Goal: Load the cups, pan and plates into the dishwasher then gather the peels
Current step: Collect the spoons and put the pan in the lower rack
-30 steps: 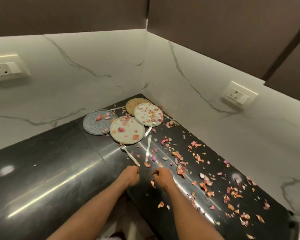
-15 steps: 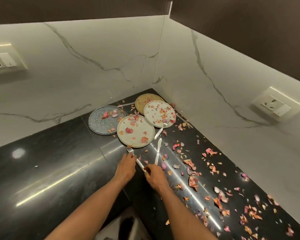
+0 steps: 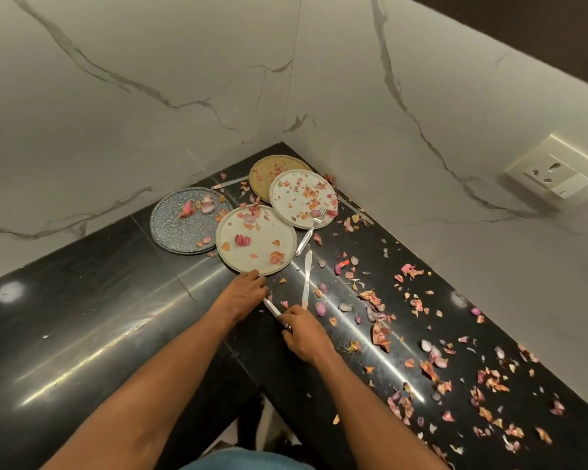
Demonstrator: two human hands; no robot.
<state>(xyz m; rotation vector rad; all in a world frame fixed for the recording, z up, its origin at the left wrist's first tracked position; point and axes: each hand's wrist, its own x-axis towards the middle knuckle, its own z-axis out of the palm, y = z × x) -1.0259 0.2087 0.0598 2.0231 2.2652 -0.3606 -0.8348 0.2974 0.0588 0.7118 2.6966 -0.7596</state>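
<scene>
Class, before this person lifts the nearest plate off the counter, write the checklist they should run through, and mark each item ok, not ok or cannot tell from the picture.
1. Left hand reaches the nearest plate: ok, fingers touch its near rim.
2. Nearest plate free of peels: not ok, several lie on it.
3. Nothing stacked on that plate: ok, the white plate only sits beside it; overlap at the rims cannot tell.
4. Right hand free to help: not ok, it is on a utensil.
5. Fork clear of the nearest plate: ok, it leans on the white plate.
6. Dishwasher open: cannot tell, not in view.
</scene>
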